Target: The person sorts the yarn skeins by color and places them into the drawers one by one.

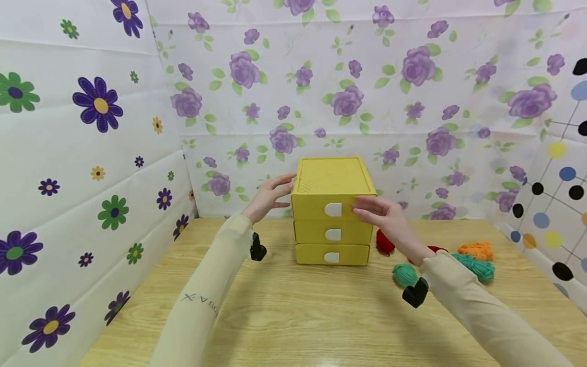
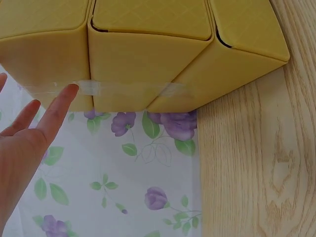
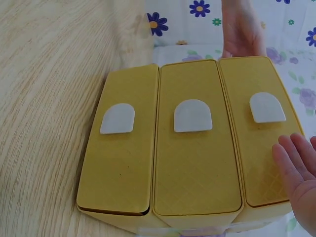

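Note:
A yellow three-drawer box (image 1: 334,176) stands on the table, its drawers pushed in, each with a white tab handle (image 3: 193,115). At the box's upper left side is my left hand (image 1: 270,196), fingers spread and fairly straight. In the left wrist view, its fingertips (image 2: 72,90) are close to the side wall, where clear tape runs across the drawers; whether they touch cannot be told. My right hand (image 1: 382,219) is at the right end of the top drawer front, to the right of its handle. Its fingers (image 3: 291,160) are extended and hold nothing.
To the right of the box lie a red yarn ball (image 1: 384,243), a teal yarn ball (image 1: 405,275), a teal yarn skein (image 1: 477,267) and an orange skein (image 1: 476,251). More red yarn is partly hidden behind my right wrist. Patterned cloth walls (image 1: 257,168) enclose the wooden table (image 1: 293,316).

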`<state>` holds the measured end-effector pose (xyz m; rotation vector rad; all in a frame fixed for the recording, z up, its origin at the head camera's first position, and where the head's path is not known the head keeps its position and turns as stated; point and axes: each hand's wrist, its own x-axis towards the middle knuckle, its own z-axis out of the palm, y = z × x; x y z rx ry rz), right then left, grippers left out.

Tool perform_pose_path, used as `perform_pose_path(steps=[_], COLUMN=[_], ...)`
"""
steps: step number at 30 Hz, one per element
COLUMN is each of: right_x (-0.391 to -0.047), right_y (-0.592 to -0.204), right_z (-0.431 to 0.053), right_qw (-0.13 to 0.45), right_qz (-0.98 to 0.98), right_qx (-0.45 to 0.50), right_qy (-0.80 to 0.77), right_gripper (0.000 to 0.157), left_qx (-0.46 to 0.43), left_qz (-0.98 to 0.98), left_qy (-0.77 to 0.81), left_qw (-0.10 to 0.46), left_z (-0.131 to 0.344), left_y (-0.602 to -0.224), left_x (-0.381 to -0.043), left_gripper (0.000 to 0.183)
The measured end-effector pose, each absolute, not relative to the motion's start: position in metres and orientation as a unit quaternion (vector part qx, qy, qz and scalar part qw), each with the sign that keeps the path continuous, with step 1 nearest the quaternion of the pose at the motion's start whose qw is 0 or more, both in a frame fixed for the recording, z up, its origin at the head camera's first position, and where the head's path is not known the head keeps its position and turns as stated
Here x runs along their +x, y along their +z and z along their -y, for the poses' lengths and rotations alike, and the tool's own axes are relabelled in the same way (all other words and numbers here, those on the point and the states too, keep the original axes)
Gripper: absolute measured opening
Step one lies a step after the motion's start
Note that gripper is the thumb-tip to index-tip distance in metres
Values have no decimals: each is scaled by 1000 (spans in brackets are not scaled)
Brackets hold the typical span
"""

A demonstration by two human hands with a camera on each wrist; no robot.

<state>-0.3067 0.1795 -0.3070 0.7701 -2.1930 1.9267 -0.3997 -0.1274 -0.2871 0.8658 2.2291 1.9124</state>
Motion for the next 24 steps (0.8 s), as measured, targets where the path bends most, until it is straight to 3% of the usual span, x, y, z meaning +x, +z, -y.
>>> perform_pose_path(steps=[24], right_x=[-317], right_y=[-311], right_z=[-163], right_qw=[69], right_qz=[726], right_qx=[250], right_qy=[636], right_gripper=[39], left_qx=[258], left_qz=[-708], left_qy=[652], left_qw=[84], left_z=[119], left_y=[-276], left_x=[-402], left_gripper=[43])
